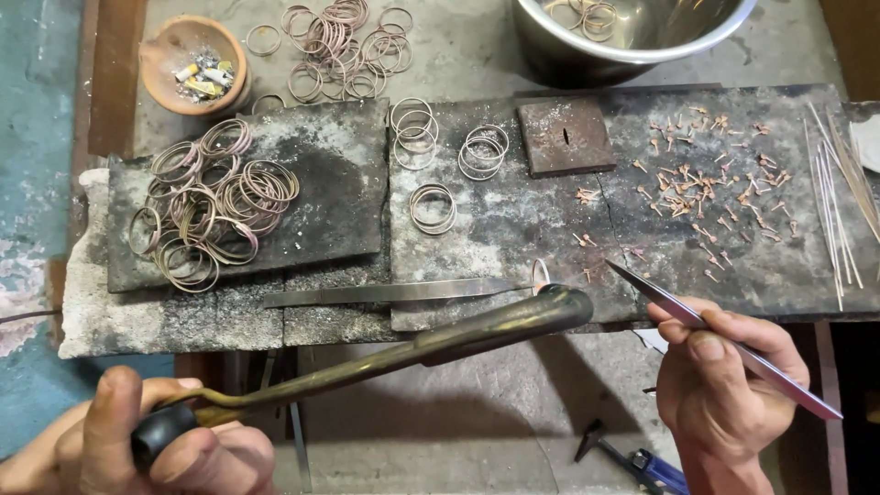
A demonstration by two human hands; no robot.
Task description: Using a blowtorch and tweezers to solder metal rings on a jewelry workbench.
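Down at seven o'clock our left hand (137,445) is wrapped tight around the black grip of a brass blowtorch (431,344), whose curved nozzle ends just beside a single small ring (540,272) standing on edge near the front lip of the scorched soldering block (513,220). At five o'clock our right hand (724,380) pinches long steel tweezers (715,339) between thumb and fingers, their tip aimed toward ten o'clock and hovering apart from the ring. We judge this as a joint being readied for heating; the next move seems to call for steadying the ring or fetching one of the small copper pins (706,188) scattered at two o'clock. A second pair of tweezers (394,292) lies flat just left of the ring. Finished-looking rings (206,202) are heaped at ten o'clock, and a steel bowl (632,37) sits at twelve. Thin wire rods (834,192) crowd the right edge. Open room lies mainly in the bare centre of the block; the ring stands close to the front drop.
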